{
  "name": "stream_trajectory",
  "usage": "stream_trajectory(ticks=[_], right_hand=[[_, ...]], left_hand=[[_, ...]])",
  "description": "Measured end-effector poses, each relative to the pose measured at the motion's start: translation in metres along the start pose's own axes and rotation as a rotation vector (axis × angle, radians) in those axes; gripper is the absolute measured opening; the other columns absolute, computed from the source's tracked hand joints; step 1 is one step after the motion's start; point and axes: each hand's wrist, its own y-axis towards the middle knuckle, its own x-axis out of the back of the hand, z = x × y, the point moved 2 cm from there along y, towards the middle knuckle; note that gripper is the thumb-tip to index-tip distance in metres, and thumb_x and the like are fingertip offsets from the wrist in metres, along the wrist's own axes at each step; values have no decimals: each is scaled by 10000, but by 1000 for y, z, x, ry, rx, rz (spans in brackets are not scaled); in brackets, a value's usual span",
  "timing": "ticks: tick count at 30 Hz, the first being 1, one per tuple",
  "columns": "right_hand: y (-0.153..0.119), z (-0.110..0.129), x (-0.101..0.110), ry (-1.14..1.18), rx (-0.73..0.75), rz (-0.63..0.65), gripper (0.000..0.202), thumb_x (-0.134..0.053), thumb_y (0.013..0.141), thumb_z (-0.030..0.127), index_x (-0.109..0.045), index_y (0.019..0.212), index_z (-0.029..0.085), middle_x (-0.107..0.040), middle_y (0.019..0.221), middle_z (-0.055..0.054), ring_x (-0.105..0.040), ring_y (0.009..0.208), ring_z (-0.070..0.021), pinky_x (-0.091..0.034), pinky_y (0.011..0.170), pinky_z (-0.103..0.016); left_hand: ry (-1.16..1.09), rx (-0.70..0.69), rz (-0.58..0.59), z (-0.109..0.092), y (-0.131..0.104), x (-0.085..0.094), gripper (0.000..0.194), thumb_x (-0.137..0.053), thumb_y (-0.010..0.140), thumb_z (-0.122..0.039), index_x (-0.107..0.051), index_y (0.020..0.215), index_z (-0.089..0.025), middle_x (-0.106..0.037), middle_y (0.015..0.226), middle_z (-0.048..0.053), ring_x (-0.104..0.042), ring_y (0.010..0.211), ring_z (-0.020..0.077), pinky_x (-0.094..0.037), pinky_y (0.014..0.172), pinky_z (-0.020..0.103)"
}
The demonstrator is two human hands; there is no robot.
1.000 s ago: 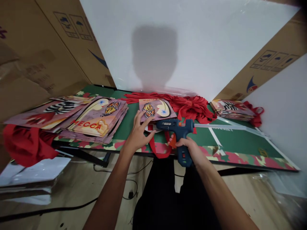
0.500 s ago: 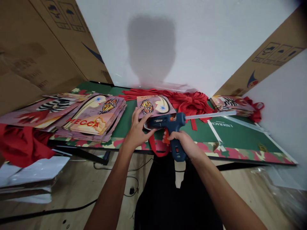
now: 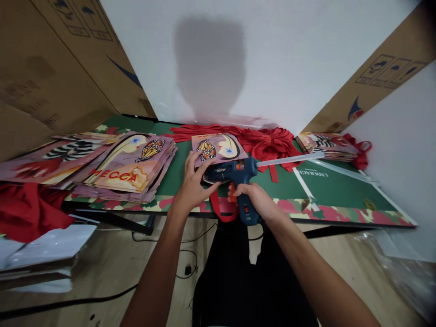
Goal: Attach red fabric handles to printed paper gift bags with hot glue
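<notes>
The right hand's fingers [image 3: 233, 193] are wrapping around the handle of a blue glue gun [image 3: 235, 175], one resting by its orange trigger. The left hand [image 3: 195, 184] is spreading its thumb and fingers around the near left corner of a printed bag [image 3: 218, 150]; how firmly they are gripping, I cannot tell. The glue gun is lying level across the bag's near edge, its nozzle end between the left thumb and fingers, and a clear glue stick [image 3: 289, 160] is sticking out of its back, pointing right. A red strap [image 3: 223, 211] is looping down below the gun over the edge of the green table [image 3: 344, 186]. Behind the bag, a heap of red ribbons [image 3: 272, 143] is lying along the white board [image 3: 272, 59]. Stacks of printed bags are sitting at left [image 3: 131, 168] and far right [image 3: 329, 146].
</notes>
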Motion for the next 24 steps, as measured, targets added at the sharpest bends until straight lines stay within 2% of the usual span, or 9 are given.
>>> stream_trajectory(ticks=[9, 15, 19, 24], right_hand=[[3, -3, 10, -42, 15, -58, 193, -740, 656, 348, -740, 797, 216, -753, 769, -10, -648, 709, -214, -465, 592, -291], [-5, -1, 18, -99, -35, -150, 192, -747, 664, 350, -706, 794, 215, -753, 811, -29, -662, 677, -211, -462, 546, -300], [-12, 6, 21, -139, 0, -154, 138, -728, 667, 331, -680, 739, 223, -732, 742, -30, -653, 635, -203, -470, 542, -303], [-18, 12, 25, -238, 3, -177, 142, -714, 660, 349, -680, 713, 222, -675, 627, -18, -574, 532, -179, -417, 488, -300]], left_hand=[[5, 27, 3, -2, 0, 0, 633, -840, 912, -336, -594, 1495, -317, -365, 1717, 132, -257, 1688, 429, -305, 1356, 665], [1, 10, -8, -1, 0, -1, 624, -842, 916, -338, -598, 1489, -298, -375, 1701, 146, -265, 1683, 429, -308, 1355, 659], [16, 17, 3, -2, 0, 0, 631, -850, 911, -345, -595, 1487, -303, -361, 1712, 147, -269, 1681, 435, -310, 1351, 668], [15, 35, 21, -4, -2, 1, 641, -844, 917, -317, -581, 1502, -302, -342, 1727, 146, -221, 1698, 436, -303, 1352, 675]])
